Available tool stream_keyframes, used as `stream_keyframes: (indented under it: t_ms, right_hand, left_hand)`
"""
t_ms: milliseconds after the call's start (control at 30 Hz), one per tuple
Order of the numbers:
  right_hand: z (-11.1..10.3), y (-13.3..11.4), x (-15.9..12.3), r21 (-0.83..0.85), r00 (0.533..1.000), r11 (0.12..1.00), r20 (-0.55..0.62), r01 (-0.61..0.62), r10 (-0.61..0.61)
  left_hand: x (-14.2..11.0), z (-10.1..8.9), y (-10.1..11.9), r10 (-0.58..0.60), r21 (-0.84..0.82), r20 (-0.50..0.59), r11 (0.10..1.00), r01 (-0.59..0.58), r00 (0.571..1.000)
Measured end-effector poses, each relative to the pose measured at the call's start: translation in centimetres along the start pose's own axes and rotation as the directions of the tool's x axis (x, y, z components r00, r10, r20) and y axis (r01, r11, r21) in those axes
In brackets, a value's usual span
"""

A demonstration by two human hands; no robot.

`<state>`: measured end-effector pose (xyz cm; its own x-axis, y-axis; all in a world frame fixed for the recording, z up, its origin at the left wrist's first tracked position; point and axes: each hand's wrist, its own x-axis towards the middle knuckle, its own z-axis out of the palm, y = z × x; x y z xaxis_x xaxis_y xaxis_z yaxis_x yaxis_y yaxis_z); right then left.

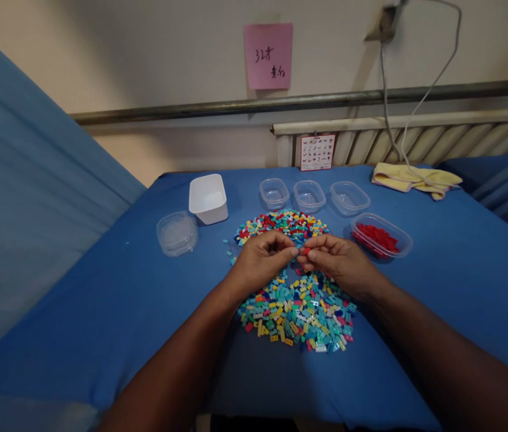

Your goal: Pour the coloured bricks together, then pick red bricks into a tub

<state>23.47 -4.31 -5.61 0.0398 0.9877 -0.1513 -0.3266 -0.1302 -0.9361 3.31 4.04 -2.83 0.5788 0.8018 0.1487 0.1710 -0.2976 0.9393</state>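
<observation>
My right hand (341,259) pinches a small red toy brick (306,252) between thumb and fingers. Close beside it, my left hand (266,261) is closed in a pinch, its fingertips almost meeting those of the right; whatever lies between them is too small to make out. Both hands hover over a large spread of loose toy bricks (298,309) in turquoise, yellow, red, blue and white. Farther back, a second heap of mixed bricks (280,223) is partly hidden by my hands. To the right stands a clear plastic tub (404,245) holding red bricks (376,238).
Three clear tubs (310,197) line the back of the blue-covered table (182,324). At the left are a white container (209,210) and stacked clear lids (177,234). A yellow cloth (409,179), a cable (433,87) and a small picture card (317,152) are near the radiator.
</observation>
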Motion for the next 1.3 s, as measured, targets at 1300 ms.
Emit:
stream_keyframes:
  t_ms: [1300]
  right_hand:
    - [-0.3, 0.1, -1.1, -0.722, 0.804, 0.490, 0.154, 0.489, -0.574]
  left_hand:
    - [-0.1, 2.0, -0.4, -0.164, -0.328, -0.007, 0.932, 0.153, 0.986]
